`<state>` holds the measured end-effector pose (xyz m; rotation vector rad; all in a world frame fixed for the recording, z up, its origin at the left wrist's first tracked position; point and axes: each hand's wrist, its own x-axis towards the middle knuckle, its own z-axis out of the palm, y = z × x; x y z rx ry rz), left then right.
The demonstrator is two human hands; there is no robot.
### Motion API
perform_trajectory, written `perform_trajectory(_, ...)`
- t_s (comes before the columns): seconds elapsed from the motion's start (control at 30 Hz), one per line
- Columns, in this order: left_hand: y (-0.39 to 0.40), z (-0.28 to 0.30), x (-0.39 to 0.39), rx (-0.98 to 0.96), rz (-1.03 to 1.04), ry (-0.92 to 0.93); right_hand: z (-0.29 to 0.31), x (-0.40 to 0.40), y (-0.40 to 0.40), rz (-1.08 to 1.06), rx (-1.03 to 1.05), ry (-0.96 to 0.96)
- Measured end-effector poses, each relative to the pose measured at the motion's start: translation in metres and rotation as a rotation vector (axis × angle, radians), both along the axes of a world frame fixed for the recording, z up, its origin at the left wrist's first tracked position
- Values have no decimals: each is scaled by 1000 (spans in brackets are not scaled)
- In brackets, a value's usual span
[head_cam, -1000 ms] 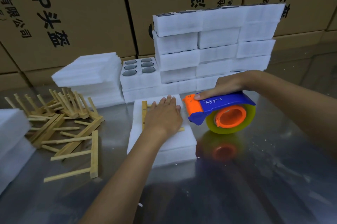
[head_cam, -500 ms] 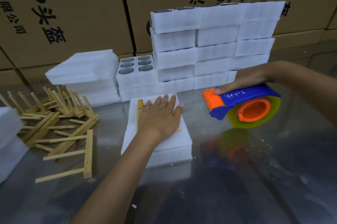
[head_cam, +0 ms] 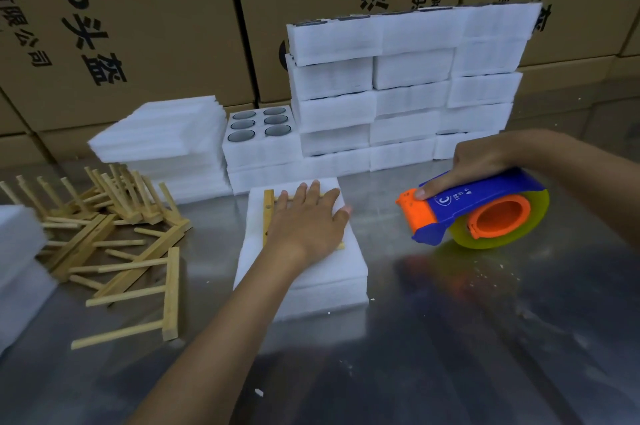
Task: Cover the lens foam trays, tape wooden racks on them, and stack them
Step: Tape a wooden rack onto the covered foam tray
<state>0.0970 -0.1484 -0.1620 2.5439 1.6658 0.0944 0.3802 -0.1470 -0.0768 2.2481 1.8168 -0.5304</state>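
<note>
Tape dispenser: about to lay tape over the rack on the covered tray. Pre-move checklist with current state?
1. Wooden rack lies on the covered foam tray: ok.
2. Left hand presses flat on the rack, holding it down: ok.
3. Right hand grips the tape dispenser: ok.
4. Dispenser at the tray: not ok, it is off to the tray's right, apart from it.
5. Tape path over the rack free: not ok, the left hand covers most of the rack.
6. Loose tape end ready at the orange mouth: cannot tell.
</note>
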Motion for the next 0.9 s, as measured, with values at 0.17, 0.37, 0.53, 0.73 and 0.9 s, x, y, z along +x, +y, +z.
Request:
perform_trajectory(0.17, 9, 17, 9, -32, -30, 0, -3, -28, 4, 54, -1, -117)
perform_trajectory(0.37, 23, 18, 33, -74, -138, -76, -12, -41, 12, 53, -16, -120)
perform_trajectory(0.53, 27, 1, 28, -18, -166, -159, -20, -48, 17, 51, -47, -110)
perform_trajectory(0.73, 29, -4, 27, 52, -181, -181, -22, -59, 21, 65, -47, -143)
perform_trajectory(0.9, 30, -6, 27, 77, -187, -178, -16, -45, 13, 57, -8, -112)
